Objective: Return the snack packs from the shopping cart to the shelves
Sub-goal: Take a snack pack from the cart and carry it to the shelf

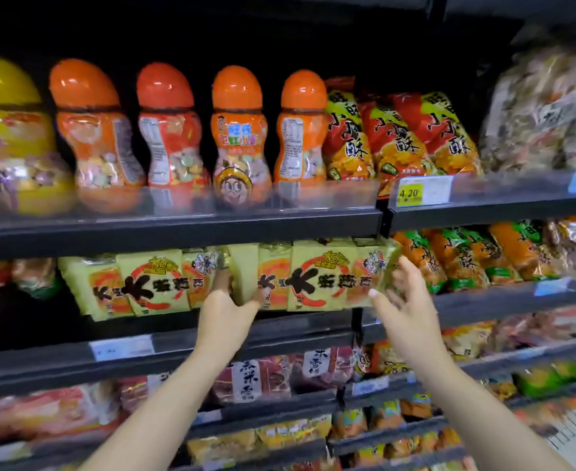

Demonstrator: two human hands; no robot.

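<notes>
The left hand grips the yellow snack pack by its left end; the right hand, fingers spread, apparently touches its right end.

A large pale-yellow plastic snack pack with an orange-red ring and bold black characters on its front stands upright on the second dark metal shelf from the top, its printed face outward. It sits just beside a matching pale-yellow snack pack to its left, which leans slightly, and both reach almost to the shelf above.
</notes>
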